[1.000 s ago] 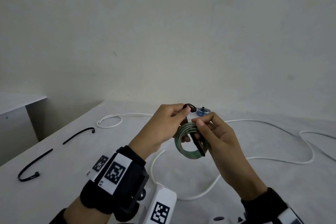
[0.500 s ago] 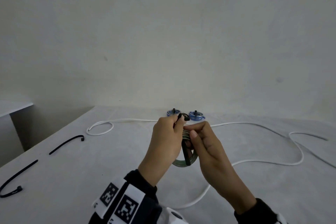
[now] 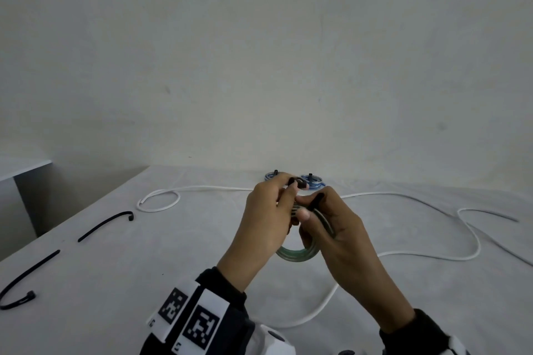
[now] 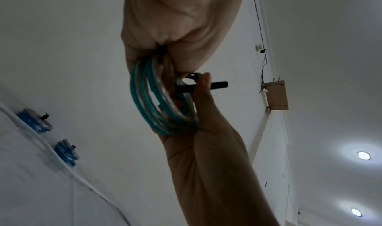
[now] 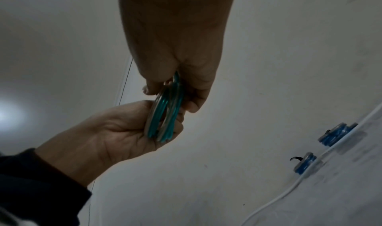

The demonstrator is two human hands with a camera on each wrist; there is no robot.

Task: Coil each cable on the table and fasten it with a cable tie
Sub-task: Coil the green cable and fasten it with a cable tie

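Risk 1st: the black cable tie (image 4: 201, 86) isn't cinched yet, I'd judge, w/ its tail sticking out free toward the right of the left wrist view. If either pinch slackens, the teal coil (image 3: 298, 255) could spring apart, or the tail could back out of the head. Left hand (image 3: 266, 222), mid-frame in the head view, is curled tight: fingertips pinch the tie's head up top, lower fingers wrap the coil. Right hand (image 3: 340, 228), just right of it and touching, is also closed narrow, thumb + forefinger on the tie's strap, other fingers through the loops. Coil is held off the table (image 3: 144, 274). 2 blue coils (image 3: 310, 181) sit tied at centre behind the hands; white cable (image 3: 467, 256) lies loose at right, 2 spare ties (image 3: 106, 223) at lower left.
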